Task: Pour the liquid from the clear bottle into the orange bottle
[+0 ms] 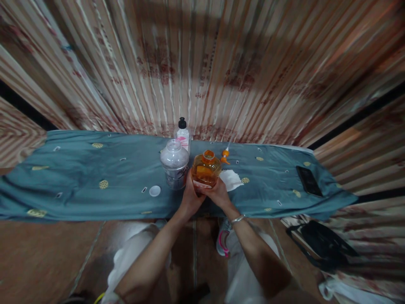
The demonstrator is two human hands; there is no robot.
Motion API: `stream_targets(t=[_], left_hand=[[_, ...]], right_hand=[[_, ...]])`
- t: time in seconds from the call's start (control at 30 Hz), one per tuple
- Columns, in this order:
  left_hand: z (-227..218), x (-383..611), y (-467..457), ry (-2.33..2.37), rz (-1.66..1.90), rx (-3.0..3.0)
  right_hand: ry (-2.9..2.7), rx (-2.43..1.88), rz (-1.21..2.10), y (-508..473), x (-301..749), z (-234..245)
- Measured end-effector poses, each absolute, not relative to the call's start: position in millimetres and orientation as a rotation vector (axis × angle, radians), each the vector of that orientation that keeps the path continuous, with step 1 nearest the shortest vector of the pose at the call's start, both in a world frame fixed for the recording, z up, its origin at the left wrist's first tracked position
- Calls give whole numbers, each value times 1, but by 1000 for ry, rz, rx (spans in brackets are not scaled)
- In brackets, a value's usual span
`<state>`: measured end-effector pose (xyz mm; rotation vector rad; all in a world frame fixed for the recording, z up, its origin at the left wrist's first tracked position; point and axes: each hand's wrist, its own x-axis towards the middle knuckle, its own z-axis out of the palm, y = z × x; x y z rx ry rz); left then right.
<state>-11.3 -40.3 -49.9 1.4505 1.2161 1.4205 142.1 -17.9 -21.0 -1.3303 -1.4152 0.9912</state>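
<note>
Amber, translucent: one wide-shouldered bottle [206, 169] with liquid inside, which we are seeing in front of the wearer, near the front edge of the table. Its base is hiding behind the hands, so we are not managing to tell whether it is touching the cloth.

Hands, two: the left hand [191, 195] and the right hand [218, 192] are both clasping the bottle's lower sides, their fingers nearly meeting in front.

State of work: we are judging the opening stage done, since the bottle's neck is standing uncapped and an orange pump head [225, 156] with its pale tube is lying apart, behind and to the right. We are counting as left undone the emptying of the bottle and the refitting of the pump.

Alongside: a clear shouldered jar [174, 162], standing just left; a black-capped clear bottle [183, 145], standing behind it; a round white lid [155, 191], lying flat; a torn white paper [231, 180], lying just right.

Surface: a teal printed cloth [79, 177] is covering the narrow table, a dark phone [309, 181] lying at its right end.

Room: a pleated, red-printed curtain [202, 63] is hanging behind; below, brown floor tiles [88, 253] are showing.
</note>
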Motion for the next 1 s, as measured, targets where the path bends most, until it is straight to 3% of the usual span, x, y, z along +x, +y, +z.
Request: stream_targets(t=[0.4, 0.77, 1.0], left_hand=[[-52, -15, -55, 1219, 1395, 1467], [-18, -78, -111, 1366, 1512, 1361], [-26, -118, -65, 1617, 1685, 1143]], right_hand=[[-1325, -1385, 912, -21, 162, -7], [-1285, -1499, 735, -14, 200, -18], [-1304, -1504, 770, -16, 199, -18]])
